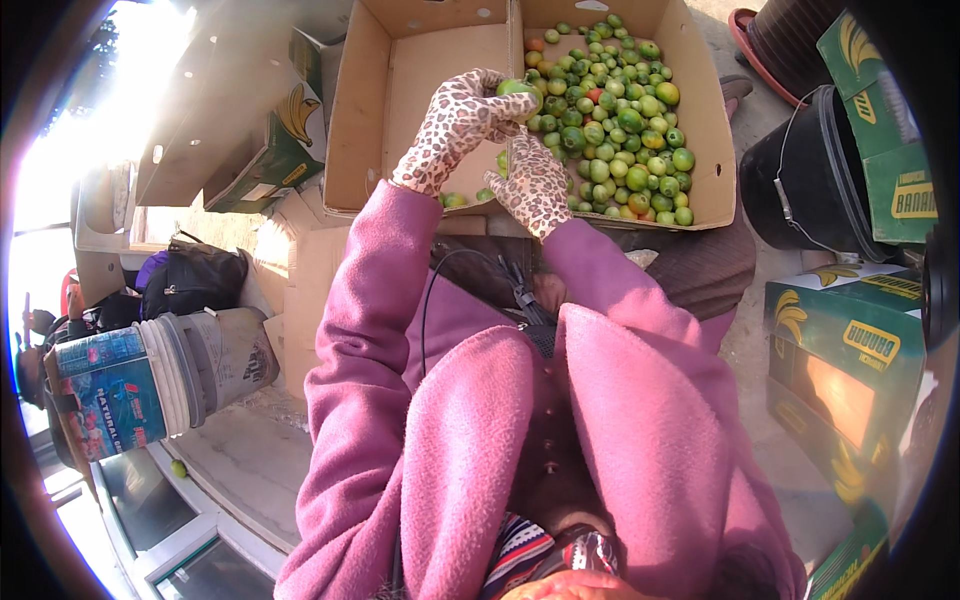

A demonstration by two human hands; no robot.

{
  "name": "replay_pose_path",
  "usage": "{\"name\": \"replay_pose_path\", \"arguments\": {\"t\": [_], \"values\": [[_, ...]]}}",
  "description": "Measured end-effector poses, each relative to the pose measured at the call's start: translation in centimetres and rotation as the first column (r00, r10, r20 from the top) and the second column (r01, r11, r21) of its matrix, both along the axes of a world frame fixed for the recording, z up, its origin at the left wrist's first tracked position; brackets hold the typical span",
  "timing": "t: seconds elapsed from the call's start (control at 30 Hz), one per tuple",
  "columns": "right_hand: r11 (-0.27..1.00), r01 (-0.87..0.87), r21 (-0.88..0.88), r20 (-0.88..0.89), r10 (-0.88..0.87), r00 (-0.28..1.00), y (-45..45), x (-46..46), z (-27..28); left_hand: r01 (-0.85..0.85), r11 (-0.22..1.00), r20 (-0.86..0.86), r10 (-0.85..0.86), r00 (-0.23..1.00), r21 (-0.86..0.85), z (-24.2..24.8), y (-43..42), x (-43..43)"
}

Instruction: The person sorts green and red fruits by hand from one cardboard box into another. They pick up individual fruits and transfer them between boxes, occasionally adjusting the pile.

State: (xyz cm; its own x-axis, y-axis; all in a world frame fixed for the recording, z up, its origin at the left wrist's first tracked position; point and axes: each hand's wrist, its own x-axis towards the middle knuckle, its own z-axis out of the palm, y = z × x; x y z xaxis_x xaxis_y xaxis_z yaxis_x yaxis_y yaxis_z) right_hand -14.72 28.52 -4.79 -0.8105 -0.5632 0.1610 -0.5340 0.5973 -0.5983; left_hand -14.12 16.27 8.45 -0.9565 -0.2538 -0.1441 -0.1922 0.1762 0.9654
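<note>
My left hand (469, 124), in a leopard-print glove, holds a green tomato (521, 94) between thumb and fingers above a cardboard wall. Just below it is my right hand (531, 184), gloved alike, its fingertips close to the left hand. A bit of green tomato (502, 160) shows between its thumb and fingers; whether it is gripped cannot be made out. The right cardboard compartment (694, 169) holds many small tomatoes (600, 150), mostly green, a few orange or red. A few green tomatoes (454, 199) lie along the near edge of the left compartment (450, 67).
At right stand a black bucket (780, 180) with a wire handle and green banana cartons (847, 360). Leftward are another banana carton (262, 161), a black bag (195, 274) and plastic buckets (172, 375) lying sideways in view. One tomato (178, 468) sits near a white window frame (180, 551).
</note>
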Motion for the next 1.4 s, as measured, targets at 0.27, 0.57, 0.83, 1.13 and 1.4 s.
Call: {"name": "replay_pose_path", "arguments": {"t": [0.27, 0.57, 0.83, 1.13, 1.4], "values": [[0.980, 0.148, -0.133, 0.214, -0.117, 0.970, -0.2, 0.7, 2.4, 0.061, 0.967, -0.138, -0.027, 0.990, 0.249, -3.2, -2.9, -2.9], [0.929, 0.252, -0.272, 0.216, -0.196, 0.957, -0.4, 0.4, 1.2, 0.255, 0.891, 0.599, 0.023, 0.800, -0.375, -19.3, -8.8, -1.2], [0.965, 0.206, -0.162, 0.128, -0.186, 0.974, -0.6, 0.5, 1.0, 0.570, 0.607, 0.616, -0.163, 0.771, -0.554, -18.5, -4.2, -3.8], [0.982, 0.161, -0.096, 0.203, -0.139, 0.969, -0.6, 0.4, 1.7, -0.432, 0.901, 0.500, 0.391, 0.773, -0.037, -19.8, -8.4, -3.0], [0.982, 0.171, -0.084, 0.229, -0.148, 0.962, 0.3, -0.2, 1.5, -0.101, 0.965, 0.004, 0.103, 0.995, 0.243, -5.3, -4.5, -3.4]]}}
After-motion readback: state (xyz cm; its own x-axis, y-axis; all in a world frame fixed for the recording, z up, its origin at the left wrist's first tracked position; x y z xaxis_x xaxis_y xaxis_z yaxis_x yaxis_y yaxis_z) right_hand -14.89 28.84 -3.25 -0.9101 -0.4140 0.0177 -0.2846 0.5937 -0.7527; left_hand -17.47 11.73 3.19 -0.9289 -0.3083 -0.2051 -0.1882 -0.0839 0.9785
